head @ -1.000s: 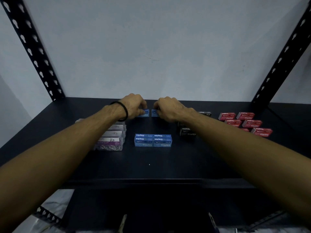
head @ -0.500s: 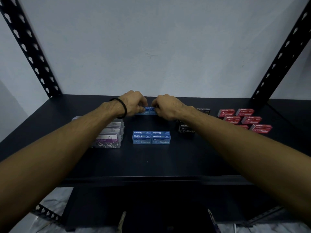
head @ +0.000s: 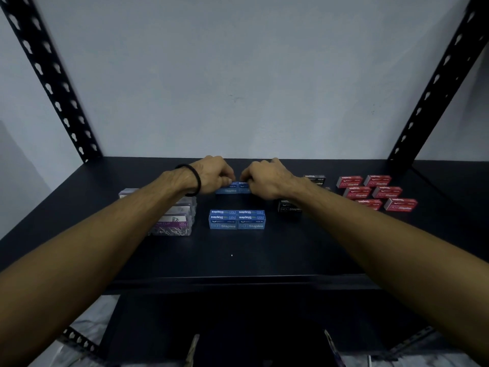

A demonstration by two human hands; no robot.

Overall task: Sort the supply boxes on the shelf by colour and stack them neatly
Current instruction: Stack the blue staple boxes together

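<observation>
Both hands are in at the back: left hand (head: pixel 214 174) and right hand (head: pixel 262 177) each pinch a small blue cardboard staple box (head: pixel 232 187), just behind the stacked blue block (head: pixel 237 219). Best to square the pair flush, edges together, before letting go.

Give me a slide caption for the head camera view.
Both hands grip blue staple boxes at the shelf's rear, behind a blue stack.
</observation>
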